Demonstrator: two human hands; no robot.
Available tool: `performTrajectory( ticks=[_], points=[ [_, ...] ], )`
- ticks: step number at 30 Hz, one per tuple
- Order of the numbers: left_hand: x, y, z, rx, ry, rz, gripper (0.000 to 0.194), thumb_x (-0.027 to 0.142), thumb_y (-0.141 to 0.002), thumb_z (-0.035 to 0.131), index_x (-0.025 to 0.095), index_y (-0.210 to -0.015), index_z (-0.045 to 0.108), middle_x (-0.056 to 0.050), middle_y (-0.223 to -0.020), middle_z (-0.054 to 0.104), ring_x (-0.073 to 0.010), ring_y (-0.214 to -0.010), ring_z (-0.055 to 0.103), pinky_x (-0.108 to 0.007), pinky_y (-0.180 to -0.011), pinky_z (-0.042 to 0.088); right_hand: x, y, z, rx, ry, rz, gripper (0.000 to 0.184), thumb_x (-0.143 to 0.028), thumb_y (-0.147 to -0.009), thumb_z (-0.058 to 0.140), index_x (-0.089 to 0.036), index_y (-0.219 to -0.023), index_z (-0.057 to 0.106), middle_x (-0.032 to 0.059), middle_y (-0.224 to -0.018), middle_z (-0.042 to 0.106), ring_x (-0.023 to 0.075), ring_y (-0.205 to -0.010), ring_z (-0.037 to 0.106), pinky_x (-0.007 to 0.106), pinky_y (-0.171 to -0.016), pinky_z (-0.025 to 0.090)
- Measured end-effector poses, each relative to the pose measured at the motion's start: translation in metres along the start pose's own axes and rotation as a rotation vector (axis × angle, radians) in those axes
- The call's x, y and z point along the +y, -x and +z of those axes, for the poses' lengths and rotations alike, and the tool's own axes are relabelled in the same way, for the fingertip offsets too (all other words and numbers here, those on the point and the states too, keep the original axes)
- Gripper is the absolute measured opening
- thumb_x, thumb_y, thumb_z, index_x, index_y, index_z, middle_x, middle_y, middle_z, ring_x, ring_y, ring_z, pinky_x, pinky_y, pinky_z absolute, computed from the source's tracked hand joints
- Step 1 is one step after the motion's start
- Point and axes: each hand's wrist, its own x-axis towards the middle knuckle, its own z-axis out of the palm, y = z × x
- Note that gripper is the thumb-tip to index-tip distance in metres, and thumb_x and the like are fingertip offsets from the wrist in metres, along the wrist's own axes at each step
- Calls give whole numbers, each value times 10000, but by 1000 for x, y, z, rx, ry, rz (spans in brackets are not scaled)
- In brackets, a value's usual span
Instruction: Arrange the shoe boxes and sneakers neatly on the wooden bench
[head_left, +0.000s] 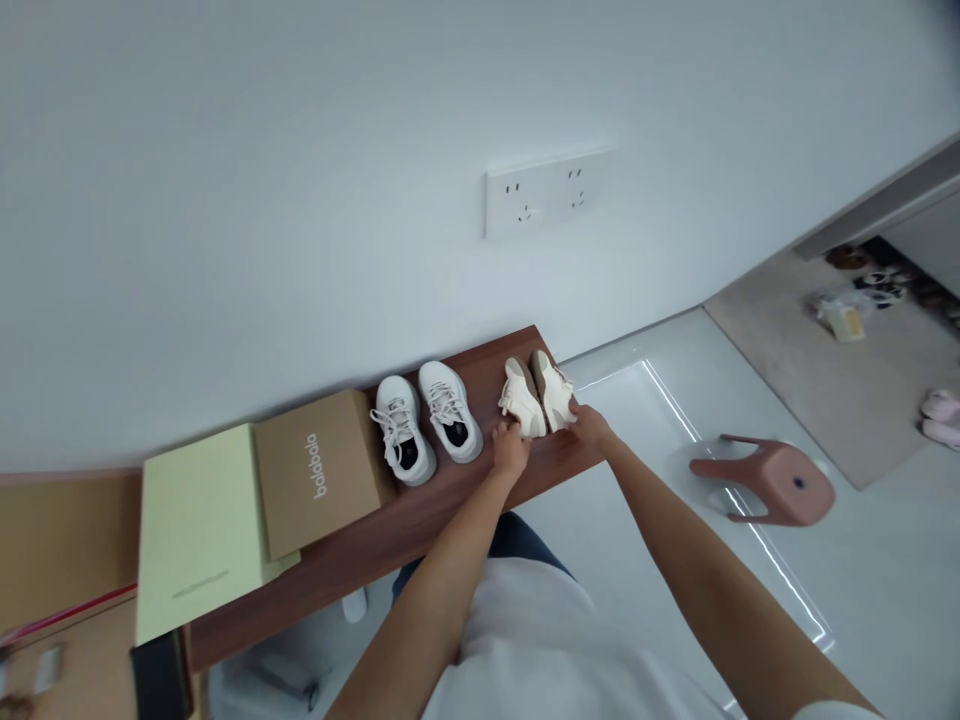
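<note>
A pair of small cream shoes lies at the right end of a brown wooden bench. The left cream shoe and the right cream shoe are tipped on their sides, brown soles facing each other. My left hand is closed on the near end of the left one. At the near end of the right one, my right hand has its fingers around it. Left of them stand two upright white sneakers, one sneaker with loose laces and another sneaker beside it.
A brown shoebox and a pale green box sit on the bench at left. A pink stool stands on the floor at right. Wall sockets are above the bench. More shoes lie at far right.
</note>
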Motion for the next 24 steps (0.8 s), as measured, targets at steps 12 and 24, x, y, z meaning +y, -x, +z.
performTrajectory(
  ticks=[12,24],
  points=[
    [-7,-4,-35,34,-24,151,384,190,-968,521,171,-1351,555,-162,-1361,631,-281,-1332,529,-398,-1086,433,-29,-3,-22,33,86,-228,349,-237,-960,576,-149,-1293,628,146,-1238,714,283,-1179,625,336,-973,456],
    [8,-22,-53,54,-182,93,661,49,-952,391,116,-1601,285,-233,-1480,547,-296,-1429,465,-421,-1108,457,-80,-25,-28,22,202,-203,329,-212,-997,513,-159,-1302,623,174,-1229,692,280,-1160,603,326,-946,441]
  ],
)
